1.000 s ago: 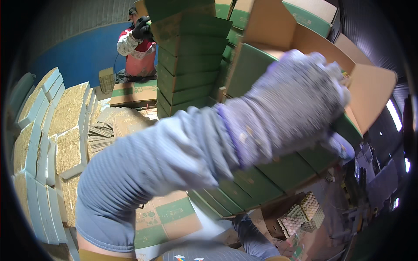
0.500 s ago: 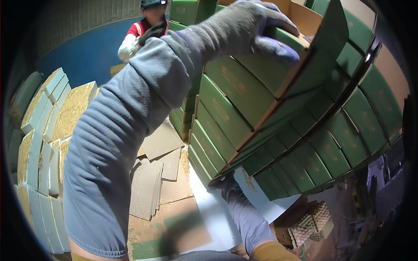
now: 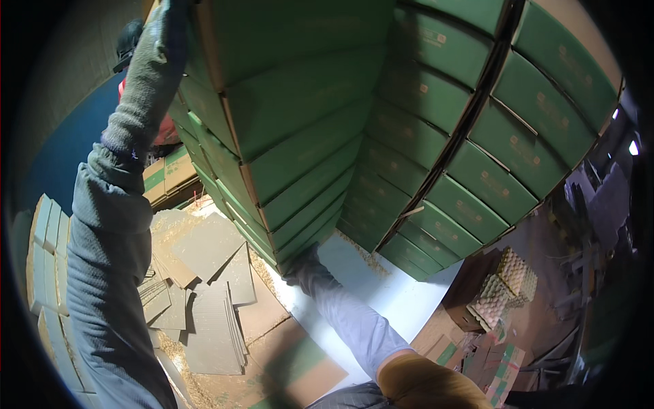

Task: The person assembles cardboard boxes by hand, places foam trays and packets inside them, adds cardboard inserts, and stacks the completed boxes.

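A tall stack of green cardboard boxes [image 3: 306,88] rises in front of me and fills the upper middle. My left hand [image 3: 167,34], in a grey glove, reaches up along the stack's left side. Its fingers run out at the top edge, so their grip does not show. Low down, my right hand [image 3: 300,264] is at the bottom corner of the same stack, in a dark glove. Shadow and the box hide its fingers. A white sheet [image 3: 354,290] lies on the floor beside the stack's base.
More green box stacks [image 3: 538,136] stand to the right. Grey cardboard sheets [image 3: 211,327] lie at lower left, near pale blue straw-topped blocks [image 3: 51,273]. Egg trays [image 3: 511,286] sit at lower right. Behind the stack, partly hidden, is a person in red [image 3: 167,129].
My left hand has gone from the upper right to the upper left of the picture, no longer showing its fingers. The view has shifted; the stack appears larger and closer. My right hand stays at its base.
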`<state>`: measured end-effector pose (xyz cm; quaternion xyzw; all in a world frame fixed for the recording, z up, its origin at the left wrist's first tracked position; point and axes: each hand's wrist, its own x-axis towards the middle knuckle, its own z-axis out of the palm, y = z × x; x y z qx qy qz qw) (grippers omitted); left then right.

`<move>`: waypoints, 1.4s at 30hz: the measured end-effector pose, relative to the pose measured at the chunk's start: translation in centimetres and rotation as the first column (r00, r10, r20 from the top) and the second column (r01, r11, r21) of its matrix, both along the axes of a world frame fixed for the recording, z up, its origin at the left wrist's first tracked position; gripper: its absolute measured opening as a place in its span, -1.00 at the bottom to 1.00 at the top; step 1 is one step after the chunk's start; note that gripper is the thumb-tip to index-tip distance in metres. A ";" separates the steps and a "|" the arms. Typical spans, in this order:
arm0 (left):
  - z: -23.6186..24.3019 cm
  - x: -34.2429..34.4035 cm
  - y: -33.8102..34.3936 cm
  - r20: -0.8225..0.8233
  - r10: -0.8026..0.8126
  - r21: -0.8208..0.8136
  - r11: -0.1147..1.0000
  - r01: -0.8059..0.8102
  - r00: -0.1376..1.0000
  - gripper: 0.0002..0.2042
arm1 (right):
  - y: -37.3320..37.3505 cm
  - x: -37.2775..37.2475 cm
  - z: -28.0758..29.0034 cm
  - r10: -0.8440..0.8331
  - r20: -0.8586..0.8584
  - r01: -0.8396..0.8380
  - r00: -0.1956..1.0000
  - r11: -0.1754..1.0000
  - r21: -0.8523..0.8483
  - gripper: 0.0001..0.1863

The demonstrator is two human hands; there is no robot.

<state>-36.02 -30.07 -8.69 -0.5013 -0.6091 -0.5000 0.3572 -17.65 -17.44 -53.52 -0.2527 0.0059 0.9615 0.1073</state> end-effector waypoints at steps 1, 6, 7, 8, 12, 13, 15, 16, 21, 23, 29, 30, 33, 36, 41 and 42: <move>-0.2 0.1 0.6 0.011 0.004 0.013 1.000 -0.004 1.000 -0.47 | 0.7 0.0 0.1 -0.018 0.021 0.018 1.000 1.000 -0.001 -0.26; -0.3 -0.8 4.0 -0.318 -0.038 0.149 0.985 0.089 0.947 -0.53 | 4.1 -1.0 -2.0 0.027 0.251 -0.021 0.968 0.999 -0.027 -0.20; 0.6 -2.9 2.4 -0.077 -0.135 0.033 0.990 0.138 0.988 -0.53 | 3.7 -1.6 -1.8 0.055 0.360 -0.076 0.931 0.996 0.046 -0.18; 2.7 -7.1 -0.4 -0.042 -0.188 -0.007 0.982 0.188 0.981 -0.54 | 2.3 -2.2 -1.8 0.088 0.345 -0.106 0.934 0.994 0.033 -0.18; 0.9 -6.2 1.4 0.388 -0.231 0.025 0.970 0.240 0.892 -0.60 | 4.6 -0.5 -7.2 0.149 0.276 -0.183 0.949 0.978 0.101 -0.26; 1.1 -5.4 1.4 0.509 -0.227 0.034 0.969 0.244 0.830 -0.63 | 4.7 0.4 -8.9 0.149 0.136 -0.163 0.979 0.982 0.100 -0.32; 0.3 -3.8 -0.3 -0.016 0.012 -0.027 1.000 -0.012 1.000 -0.55 | 2.8 3.4 -11.1 0.160 0.213 -0.242 0.964 0.862 0.445 -0.33; -0.1 -2.6 -1.0 -0.533 0.222 0.040 0.970 -0.238 0.816 -0.46 | 2.0 5.6 -12.1 0.118 0.275 -0.288 0.954 0.616 0.734 -0.33; -3.7 10.8 -6.6 -0.601 0.258 -0.087 0.920 -0.383 0.757 -0.67 | -4.4 19.4 -6.8 0.216 0.811 -0.786 0.544 -0.207 0.583 -0.20; -10.0 19.1 -8.6 0.045 0.137 -0.138 0.982 -0.130 0.990 -0.67 | -5.8 22.6 -10.8 0.039 0.736 -0.629 0.675 -0.491 0.603 -0.19; -46.3 41.6 -27.9 0.139 0.765 -0.989 0.136 0.054 0.629 -0.28 | -11.0 23.7 -5.2 -0.105 0.794 -0.707 0.599 -0.534 0.463 -0.28; -46.1 45.2 -27.6 0.205 0.771 -0.971 0.085 0.222 0.603 -0.21 | -10.9 24.7 -5.7 -0.142 0.795 -0.727 0.589 -0.522 0.446 -0.29; -48.6 51.5 -28.0 0.240 0.774 -0.970 0.170 0.173 0.586 -0.10 | -10.5 26.4 -7.5 -0.103 0.815 -0.813 0.570 -0.214 0.541 -0.39; -46.0 52.3 -27.7 0.326 0.697 -0.939 0.164 0.301 0.639 -0.11 | -8.6 29.8 -6.8 0.125 0.619 -0.615 0.775 0.373 0.695 -0.49; -39.2 44.9 -31.7 0.090 0.753 -0.843 0.406 -0.352 0.651 -0.29 | -7.1 32.6 4.6 0.183 0.444 -0.480 0.877 0.350 0.804 -0.57; -35.7 43.0 -32.1 0.015 0.802 -0.793 0.374 -0.481 0.598 -0.27 | -6.8 32.6 5.8 0.232 0.306 -0.377 0.923 0.387 0.842 -0.56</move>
